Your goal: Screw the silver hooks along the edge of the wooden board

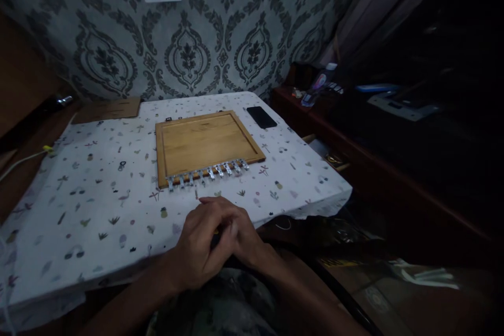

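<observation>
My left hand (200, 241) and my right hand (248, 241) are clasped together at the table's front edge. The fingers are closed and folded over one another, partly hiding each other, and no object shows in them. A wooden board (200, 142) with a grooved border lies flat just beyond my hands. Along its near edge sits a row of several small silver metal clips (211, 173), apart from my fingers.
A patterned white cloth (98, 189) covers the table. A black phone (261, 117) lies right of the board, and brown cardboard (108, 109) lies at back left. A bottle (321, 81) stands on dark furniture to the right, above an open drawer (326, 152).
</observation>
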Tool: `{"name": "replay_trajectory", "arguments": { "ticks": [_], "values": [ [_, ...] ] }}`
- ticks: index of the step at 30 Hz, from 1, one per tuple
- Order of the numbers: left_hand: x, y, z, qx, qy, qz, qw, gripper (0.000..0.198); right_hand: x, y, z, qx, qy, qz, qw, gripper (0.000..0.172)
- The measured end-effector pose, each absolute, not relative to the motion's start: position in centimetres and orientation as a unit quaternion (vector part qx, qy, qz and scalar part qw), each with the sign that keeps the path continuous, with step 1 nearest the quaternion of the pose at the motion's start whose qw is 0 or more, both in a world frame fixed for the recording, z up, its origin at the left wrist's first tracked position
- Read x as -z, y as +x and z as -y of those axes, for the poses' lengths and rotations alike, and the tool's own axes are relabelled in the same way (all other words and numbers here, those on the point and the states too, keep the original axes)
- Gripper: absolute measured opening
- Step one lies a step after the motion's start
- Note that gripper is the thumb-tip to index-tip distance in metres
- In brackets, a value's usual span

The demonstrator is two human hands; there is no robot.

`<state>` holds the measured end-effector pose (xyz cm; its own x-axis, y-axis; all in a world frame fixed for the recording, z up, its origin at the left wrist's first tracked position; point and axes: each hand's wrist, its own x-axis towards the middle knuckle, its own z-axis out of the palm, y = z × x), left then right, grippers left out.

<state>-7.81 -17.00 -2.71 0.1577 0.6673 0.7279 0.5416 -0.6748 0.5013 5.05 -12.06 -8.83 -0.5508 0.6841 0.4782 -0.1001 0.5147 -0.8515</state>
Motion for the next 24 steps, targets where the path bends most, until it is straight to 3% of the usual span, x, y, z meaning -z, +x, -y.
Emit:
{"name": "replay_trajectory", "arguments": {
  "ticks": [6,12,20,24],
  "values": [
    [3.0,-8.4,16.4,-0.541,0.758,-0.364,0.023,0.040,7.9,6.7,11.1,-0.434,-0.268,0.731,0.454,0.019],
    [3.8,-8.2,15.4,-0.517,0.767,-0.380,-0.006,0.035,6.3,9.0,8.7,-0.371,-0.321,0.742,0.457,0.017],
    [3.8,-8.4,13.8,-0.539,0.759,-0.364,0.035,0.023,6.9,7.4,9.3,-0.380,-0.252,0.786,0.417,0.016],
    [4.3,-8.9,13.4,-0.555,0.738,-0.382,0.045,0.028,6.4,7.2,9.2,-0.384,-0.254,0.782,0.420,0.017]
  ]
}}
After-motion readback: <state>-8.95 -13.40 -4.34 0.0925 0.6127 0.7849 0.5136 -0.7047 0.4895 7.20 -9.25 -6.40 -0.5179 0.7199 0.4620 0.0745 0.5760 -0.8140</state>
